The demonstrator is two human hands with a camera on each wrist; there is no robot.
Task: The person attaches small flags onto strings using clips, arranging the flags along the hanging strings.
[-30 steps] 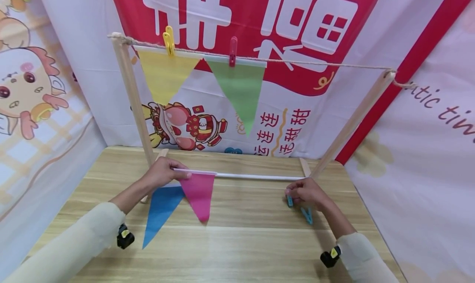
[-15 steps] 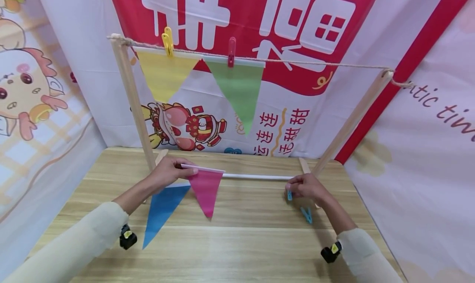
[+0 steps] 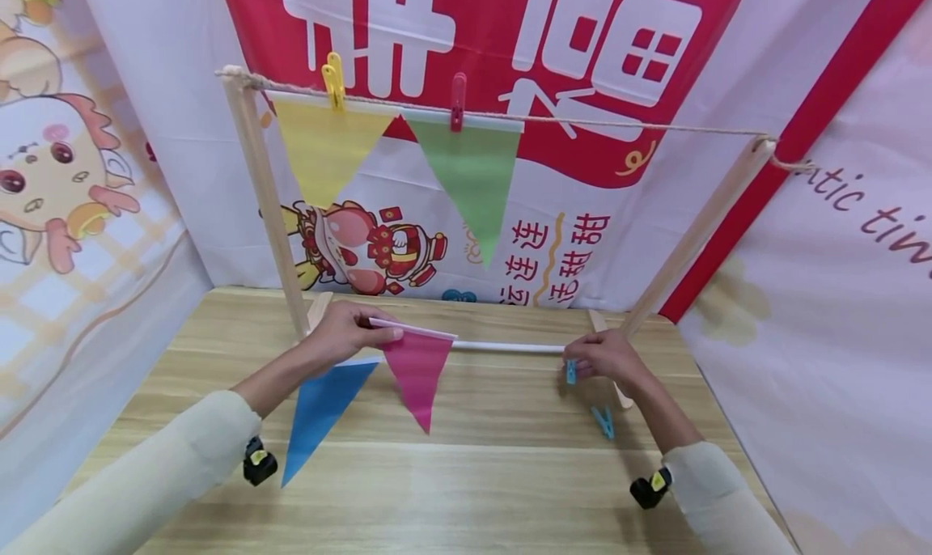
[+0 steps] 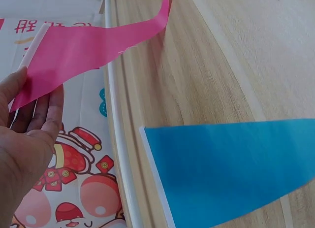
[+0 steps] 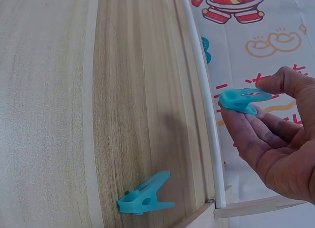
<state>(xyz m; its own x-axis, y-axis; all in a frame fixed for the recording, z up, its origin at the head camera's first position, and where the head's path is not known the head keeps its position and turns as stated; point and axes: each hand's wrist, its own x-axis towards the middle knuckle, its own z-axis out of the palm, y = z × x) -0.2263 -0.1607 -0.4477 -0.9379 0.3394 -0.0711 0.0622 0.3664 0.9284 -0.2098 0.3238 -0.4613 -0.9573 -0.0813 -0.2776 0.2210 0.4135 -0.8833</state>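
My left hand [image 3: 377,333] pinches the white top band of a pink pennant [image 3: 418,374] and holds it above the wooden table [image 3: 466,490]. In the left wrist view, the left hand [image 4: 35,90] has its thumb and fingers on the pink pennant [image 4: 83,48]. A blue pennant [image 3: 319,408] on the same white string [image 3: 510,347] trails on the table. My right hand [image 3: 577,362] pinches a blue clothespin [image 3: 571,370] beside the string's far end. In the right wrist view, the right hand [image 5: 244,101] grips this clothespin [image 5: 240,100] between thumb and fingers. A second blue clothespin [image 5: 145,201] lies on the table.
A wooden frame [image 3: 268,207] carries a rope [image 3: 619,126] across the back. A yellow pennant [image 3: 320,150] under a yellow peg and a green pennant [image 3: 473,175] under a red peg hang from it. Printed banners [image 3: 87,183] wall in the table on three sides.
My left hand has lifted the pink pennant up and to the right. My right hand has risen a little off the table with the blue clothespin.
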